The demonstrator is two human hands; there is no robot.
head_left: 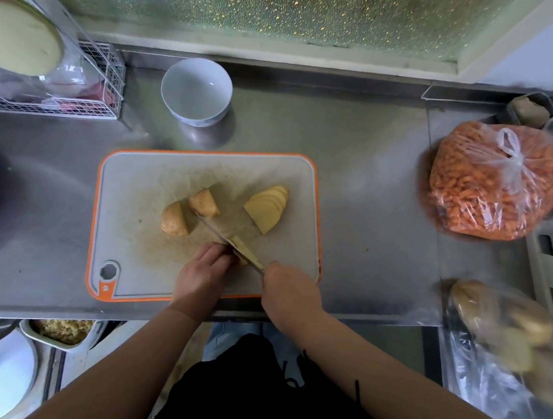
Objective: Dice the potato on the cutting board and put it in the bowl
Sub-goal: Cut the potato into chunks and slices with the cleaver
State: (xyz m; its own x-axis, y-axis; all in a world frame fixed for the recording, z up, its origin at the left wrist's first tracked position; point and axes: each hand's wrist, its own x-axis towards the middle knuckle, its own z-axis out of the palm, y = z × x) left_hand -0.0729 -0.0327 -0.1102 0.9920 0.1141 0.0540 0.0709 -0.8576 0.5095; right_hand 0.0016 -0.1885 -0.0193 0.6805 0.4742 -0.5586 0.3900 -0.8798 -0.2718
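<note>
From the head camera I read no writing. On my orange-rimmed cutting board (140,187) lie 2 skin-on potato chunks (188,214) and 1 fanned stack of slices (268,206). My right hand (288,291) grips the knife (230,240); left hand (204,270) curls over a potato piece. 1 white round bowl (195,90) stands behind.

Left hand (204,271) hides the potato piece under the knife (230,240); bagged potatoes (510,325) at right are all blur, cut off by the edge.
</note>
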